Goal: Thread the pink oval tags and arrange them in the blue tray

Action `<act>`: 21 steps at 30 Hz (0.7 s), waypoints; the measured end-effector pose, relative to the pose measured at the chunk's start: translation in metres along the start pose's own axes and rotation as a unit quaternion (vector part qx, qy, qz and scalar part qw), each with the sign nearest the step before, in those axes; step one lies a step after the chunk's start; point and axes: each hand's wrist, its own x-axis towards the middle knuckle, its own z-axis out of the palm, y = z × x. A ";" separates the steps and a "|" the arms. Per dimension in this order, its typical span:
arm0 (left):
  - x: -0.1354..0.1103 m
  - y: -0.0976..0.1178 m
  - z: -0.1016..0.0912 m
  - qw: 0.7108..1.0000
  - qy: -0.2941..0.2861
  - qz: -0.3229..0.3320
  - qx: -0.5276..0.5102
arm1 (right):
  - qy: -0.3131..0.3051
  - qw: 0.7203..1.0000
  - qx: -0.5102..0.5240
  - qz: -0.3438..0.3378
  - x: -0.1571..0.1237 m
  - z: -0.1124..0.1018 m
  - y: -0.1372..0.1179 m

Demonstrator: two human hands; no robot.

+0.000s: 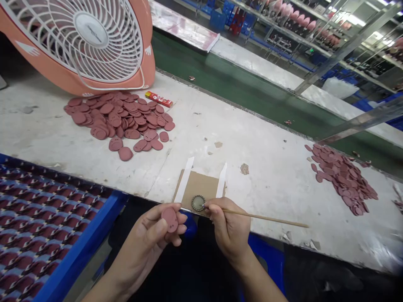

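Observation:
My left hand (157,230) pinches a dark pink oval disc (170,219) with small holes, held just off the bench's near edge. A thin wooden stick (267,217), slanting out to the right, is gripped in my right hand (228,224). The stick's tip meets the side of a bottle cap (198,203) that has a crimped rim and a pale inside. Beneath the cap lies a piece of brown cardboard (201,184), with white strips along its left and right sides.
One large heap of pink discs (122,115) lies at the left, below an orange fan (94,42); a second heap (343,176) is at the right. A red and yellow packet (159,99) sits by the left heap. A blue-edged tray (85,239) stands lower left. A green conveyor belt (239,88) runs behind the bench.

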 end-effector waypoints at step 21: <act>-0.001 -0.011 0.016 0.996 -0.087 0.011 -0.013 | 0.013 0.990 0.136 -0.021 -0.011 -0.011 -0.050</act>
